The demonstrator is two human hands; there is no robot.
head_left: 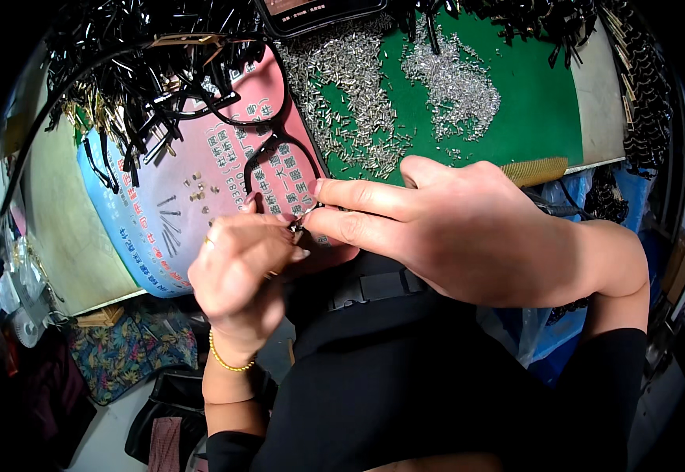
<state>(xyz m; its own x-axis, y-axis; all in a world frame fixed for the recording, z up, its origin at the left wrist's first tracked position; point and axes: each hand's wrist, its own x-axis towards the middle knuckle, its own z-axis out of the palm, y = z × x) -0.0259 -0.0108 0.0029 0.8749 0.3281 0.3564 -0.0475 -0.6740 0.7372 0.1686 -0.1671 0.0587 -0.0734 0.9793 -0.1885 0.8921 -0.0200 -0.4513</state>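
Observation:
A black eyeglass frame [283, 135] lies over the pink part of the printed mat, its two rims toward the middle. One long thin temple [42, 130] arcs away to the left. At the frame's near end, my left hand [240, 263] is closed in a pinch, with a ring and a gold bead bracelet on it. From the right, my right hand [437, 224] reaches in, two fingers extended, their tips meeting the left fingertips. Between them shows a small shiny metal piece [297, 225], partly hidden; its kind is unclear.
Several small pins [169, 228] and brass-coloured bits [199, 189] lie on the printed mat [122, 200]. Silver metal parts form piles [456, 82] on the green mat [543, 118]. Black temples [122, 55] are heaped far left, beside a phone [323, 20]. A yellow strip [535, 171] lies right.

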